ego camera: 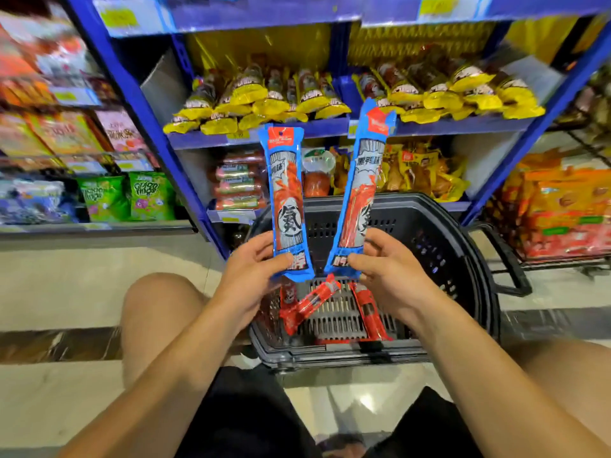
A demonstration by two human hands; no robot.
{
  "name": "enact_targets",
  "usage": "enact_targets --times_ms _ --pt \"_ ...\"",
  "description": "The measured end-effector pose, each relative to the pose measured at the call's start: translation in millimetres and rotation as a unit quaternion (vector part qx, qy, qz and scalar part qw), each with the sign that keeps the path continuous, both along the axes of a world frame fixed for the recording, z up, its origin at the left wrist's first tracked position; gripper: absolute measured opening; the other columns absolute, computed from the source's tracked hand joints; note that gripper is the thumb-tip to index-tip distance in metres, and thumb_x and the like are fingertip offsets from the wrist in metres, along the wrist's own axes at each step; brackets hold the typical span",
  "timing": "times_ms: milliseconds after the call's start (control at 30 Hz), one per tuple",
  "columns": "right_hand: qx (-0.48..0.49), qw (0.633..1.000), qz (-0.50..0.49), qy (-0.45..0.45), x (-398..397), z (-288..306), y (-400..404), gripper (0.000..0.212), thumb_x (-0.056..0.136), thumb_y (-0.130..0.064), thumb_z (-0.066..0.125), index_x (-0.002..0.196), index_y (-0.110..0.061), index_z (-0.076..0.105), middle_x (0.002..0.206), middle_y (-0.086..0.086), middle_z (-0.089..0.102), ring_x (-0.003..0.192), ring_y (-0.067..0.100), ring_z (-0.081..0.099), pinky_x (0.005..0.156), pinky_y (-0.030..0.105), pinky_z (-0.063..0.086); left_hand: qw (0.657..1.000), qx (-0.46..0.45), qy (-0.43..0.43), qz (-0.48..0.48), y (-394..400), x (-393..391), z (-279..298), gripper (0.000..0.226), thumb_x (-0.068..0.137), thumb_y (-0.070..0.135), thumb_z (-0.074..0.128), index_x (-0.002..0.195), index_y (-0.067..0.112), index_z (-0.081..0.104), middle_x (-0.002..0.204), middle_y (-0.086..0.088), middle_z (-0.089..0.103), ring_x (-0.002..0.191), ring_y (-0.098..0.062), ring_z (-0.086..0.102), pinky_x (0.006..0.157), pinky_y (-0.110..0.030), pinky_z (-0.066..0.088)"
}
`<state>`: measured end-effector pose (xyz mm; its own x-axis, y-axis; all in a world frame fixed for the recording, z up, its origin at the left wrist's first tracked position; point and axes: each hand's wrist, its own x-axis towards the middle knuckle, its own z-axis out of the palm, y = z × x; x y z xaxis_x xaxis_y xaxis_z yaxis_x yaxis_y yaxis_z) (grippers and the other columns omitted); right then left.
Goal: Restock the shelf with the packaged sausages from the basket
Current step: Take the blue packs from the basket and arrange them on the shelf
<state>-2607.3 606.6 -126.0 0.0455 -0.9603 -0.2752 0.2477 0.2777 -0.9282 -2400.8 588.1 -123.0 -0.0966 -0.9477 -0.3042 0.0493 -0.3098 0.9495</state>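
Note:
My left hand point(251, 269) grips the bottom end of a long blue-and-red sausage pack point(287, 200), held upright over the basket. My right hand point(386, 266) grips the lower end of a second blue sausage pack point(362, 186), which tilts to the right toward the shelf edge. Below both hands stands a black plastic basket point(446, 246) on the floor, with three red sausage packs point(317, 299) lying on its bottom. The blue shelf point(317, 128) ahead carries yellow-ended packs point(274, 100) on its middle level.
The lower shelf level holds sausage rolls point(236, 185) and yellow snack bags point(416, 170). Green bags point(150, 196) sit on the left rack, orange boxes point(562, 206) on the right. The basket handle point(506, 259) lies toward the right. My bare knees flank the basket.

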Motion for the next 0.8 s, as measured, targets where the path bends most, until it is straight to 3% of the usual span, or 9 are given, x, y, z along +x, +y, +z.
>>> enact_targets --times_ms 100,167,233,333,400,533,633,733,800 --pt "-0.045 0.997 -0.018 0.059 9 36 -5 0.036 0.083 0.013 0.063 0.103 -0.017 0.062 0.081 -0.007 0.074 0.077 0.011 0.071 0.068 0.025 0.052 0.998 -0.054 -0.003 0.014 -5 6 29 0.037 0.086 -0.008 0.060 0.117 0.013 0.064 0.115 -0.005 0.070 0.103 -0.025 0.068 0.085 -0.047 0.057" --pt "-0.069 0.993 -0.022 0.095 13 57 -8 0.035 0.089 0.007 0.062 0.095 -0.027 0.059 0.079 -0.014 0.070 0.071 -0.002 0.067 0.069 0.023 0.048 0.996 -0.086 -0.003 0.017 -8 10 50 0.039 0.087 -0.007 0.060 0.120 0.012 0.063 0.115 -0.002 0.070 0.096 -0.019 0.070 0.074 -0.037 0.059" --pt "-0.094 0.987 -0.018 0.130 15 75 -11 0.034 0.090 -0.002 0.066 0.093 -0.034 0.055 0.092 -0.019 0.061 0.078 -0.007 0.063 0.071 0.023 0.047 0.993 -0.118 -0.003 0.025 -10 15 71 0.038 0.086 -0.007 0.061 0.118 0.013 0.064 0.113 -0.001 0.070 0.091 -0.017 0.070 0.065 -0.026 0.056" --pt "-0.139 0.974 -0.030 0.179 19 104 -20 0.035 0.089 -0.011 0.070 0.109 -0.036 0.056 0.112 -0.014 0.061 0.101 0.002 0.061 0.084 0.032 0.048 0.985 -0.167 -0.014 0.030 -17 24 100 0.039 0.084 -0.008 0.063 0.114 0.017 0.066 0.112 -0.004 0.071 0.091 -0.017 0.071 0.070 -0.030 0.056" --pt "-0.173 0.962 -0.038 0.208 22 126 -28 0.035 0.088 -0.013 0.071 0.114 -0.032 0.058 0.118 -0.011 0.063 0.108 0.008 0.060 0.088 0.035 0.050 0.980 -0.196 -0.015 0.033 -23 32 118 0.038 0.085 -0.008 0.061 0.112 0.017 0.066 0.108 -0.004 0.072 0.084 -0.013 0.072 0.066 -0.028 0.056" --pt "-0.210 0.952 -0.045 0.218 26 166 -50 0.030 0.076 -0.022 0.076 0.103 -0.026 0.064 0.108 0.000 0.070 0.095 0.017 0.067 0.077 0.031 0.054 0.964 -0.257 -0.031 0.066 -40 47 154 0.037 0.085 -0.007 0.062 0.112 0.018 0.065 0.102 -0.003 0.074 0.085 -0.013 0.070 0.066 -0.023 0.055" --pt "-0.215 0.950 -0.050 0.221 28 187 -70 0.023 0.079 -0.020 0.071 0.101 -0.019 0.066 0.104 0.008 0.072 0.084 0.018 0.068 0.063 0.023 0.049 0.956 -0.268 -0.031 0.112 -52 58 178 0.030 0.089 -0.005 0.060 0.102 0.022 0.065 0.093 0.002 0.073 0.070 -0.002 0.068 0.054 -0.014 0.049" --pt "-0.219 0.947 -0.070 0.227 30 205 -88 0.015 0.086 -0.019 0.067 0.101 -0.019 0.066 0.103 0.007 0.071 0.092 0.024 0.068 0.075 0.037 0.054 0.955 -0.262 -0.035 0.137 -67 73 197 0.023 0.091 -0.001 0.058 0.100 0.018 0.066 0.084 0.001 0.072 0.060 -0.004 0.067 0.046 -0.016 0.047" --pt "-0.214 0.948 -0.083 0.222 32 213 -99 0.011 0.088 -0.018 0.065 0.097 -0.023 0.063 0.102 0.005 0.070 0.095 0.026 0.068 0.084 0.045 0.054 0.956 -0.249 -0.044 0.146 -80 82 208 0.016 0.091 0.003 0.059 0.100 0.013 0.067 0.077 0.003 0.072 0.059 -0.007 0.067 0.052 -0.024 0.054"
